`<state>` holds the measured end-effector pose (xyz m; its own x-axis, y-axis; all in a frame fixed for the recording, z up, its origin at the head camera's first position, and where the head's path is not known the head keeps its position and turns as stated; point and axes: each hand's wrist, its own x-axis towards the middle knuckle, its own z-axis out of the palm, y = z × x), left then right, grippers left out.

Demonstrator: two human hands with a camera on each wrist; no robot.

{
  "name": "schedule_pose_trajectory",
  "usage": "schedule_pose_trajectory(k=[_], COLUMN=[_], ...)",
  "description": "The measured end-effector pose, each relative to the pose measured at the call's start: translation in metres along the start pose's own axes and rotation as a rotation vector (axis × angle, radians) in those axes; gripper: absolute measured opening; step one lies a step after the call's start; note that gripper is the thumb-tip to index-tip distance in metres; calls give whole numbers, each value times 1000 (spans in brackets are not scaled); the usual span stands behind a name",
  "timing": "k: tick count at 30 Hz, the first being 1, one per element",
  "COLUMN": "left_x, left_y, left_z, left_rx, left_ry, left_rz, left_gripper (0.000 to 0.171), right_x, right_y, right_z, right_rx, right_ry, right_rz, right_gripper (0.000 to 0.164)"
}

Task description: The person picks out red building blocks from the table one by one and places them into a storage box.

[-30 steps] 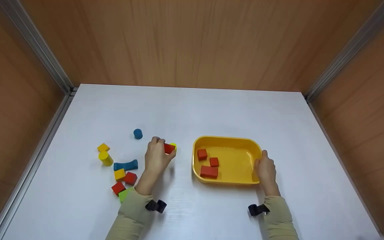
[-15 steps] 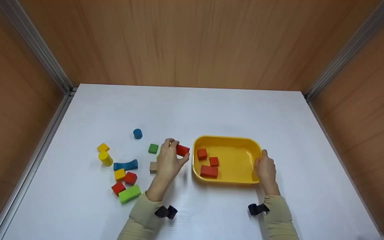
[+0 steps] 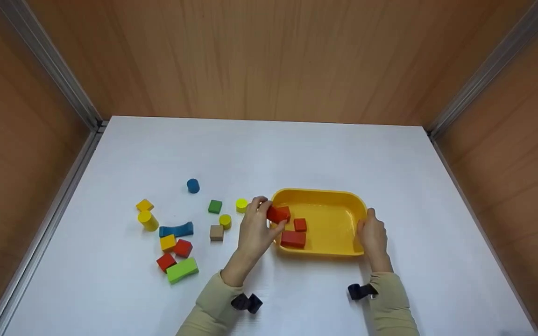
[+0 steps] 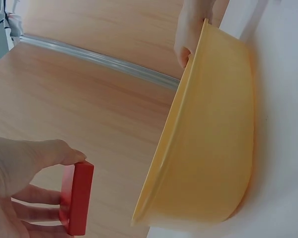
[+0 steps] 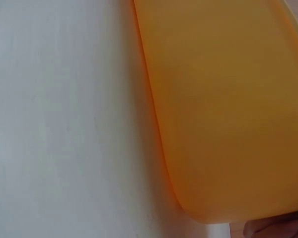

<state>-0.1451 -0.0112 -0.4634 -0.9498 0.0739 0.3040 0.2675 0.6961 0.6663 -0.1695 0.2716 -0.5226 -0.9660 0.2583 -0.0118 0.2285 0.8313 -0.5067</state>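
The left hand (image 3: 256,229) pinches a red rectangular block (image 3: 276,215), thumb at one end. In the left wrist view the block is above rim level of the rounded yellow plastic tray (image 3: 332,228) and apart from it; in the head view it overlaps the tray's left end. The right hand (image 3: 373,239) grips the rim at the opposite end. The tray's long axis runs left to right on the white table (image 3: 315,296). Three smaller-to-larger red blocks (image 3: 293,240) lie inside, toward the left; bare yellow floor shows to their right.
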Motion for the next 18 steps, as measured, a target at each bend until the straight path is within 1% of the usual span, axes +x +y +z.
schedule_pose_trajectory(k=[4, 11, 18], left_x=[-2, -8, -11], left_y=[6, 12, 20], left_z=[7, 21, 34], left_rx=[-8, -27, -7], left_ry=[-25, -36, -72], left_rz=[16, 82, 122], left_gripper=[47, 47, 46], right_x=[1, 0, 1], right_y=[0, 0, 1], right_z=[0, -1, 0], right_rx=[-3, 4, 1], right_ry=[5, -11, -12], right_rz=[1, -1, 17], right_gripper=[24, 25, 26])
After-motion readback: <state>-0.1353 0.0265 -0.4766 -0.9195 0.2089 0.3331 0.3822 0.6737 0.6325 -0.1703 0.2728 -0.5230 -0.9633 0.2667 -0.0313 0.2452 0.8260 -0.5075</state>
